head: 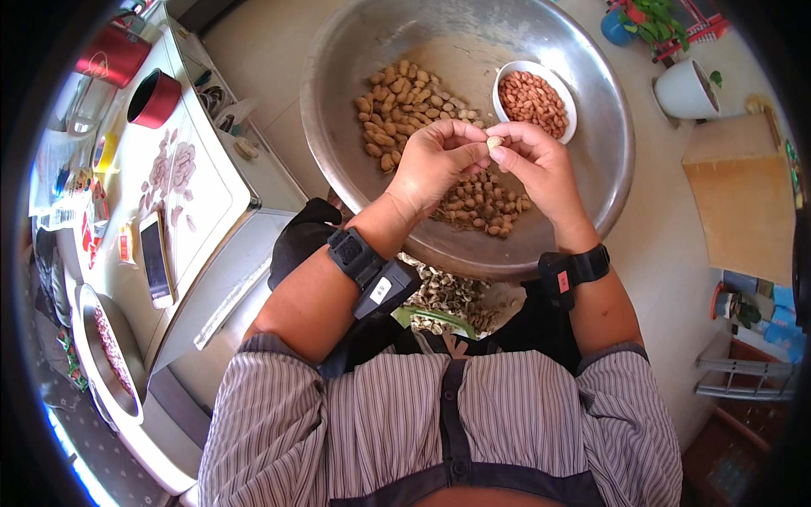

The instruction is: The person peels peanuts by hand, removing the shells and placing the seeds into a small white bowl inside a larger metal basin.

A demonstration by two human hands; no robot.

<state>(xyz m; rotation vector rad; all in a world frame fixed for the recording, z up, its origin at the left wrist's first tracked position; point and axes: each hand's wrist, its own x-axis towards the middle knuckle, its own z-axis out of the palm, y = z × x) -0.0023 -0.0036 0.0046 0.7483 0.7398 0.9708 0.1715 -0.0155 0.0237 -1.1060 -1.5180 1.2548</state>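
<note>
Over a wide metal basin [345, 136], my left hand [437, 158] and my right hand [535, 161] meet with their fingertips at one peanut in its shell [494, 142]. Thumb and forefinger of the right hand pinch it, and the left fingertips touch its other side. Unshelled peanuts [405, 104] lie heaped in the basin beyond my left hand. Another heap of peanuts [485, 203] lies below my hands, partly hidden by them. Behind my right hand, a white bowl [574, 127] holds shelled reddish peanut kernels [532, 101].
Empty peanut shells [447, 295] fill a container with a green rim [437, 315] below the basin. On the left, a table [209, 165] bears a phone [156, 260], a red pot [154, 99] and a metal bowl [85, 317]. A cardboard box [738, 190] and a white flowerpot [684, 90] stand at right.
</note>
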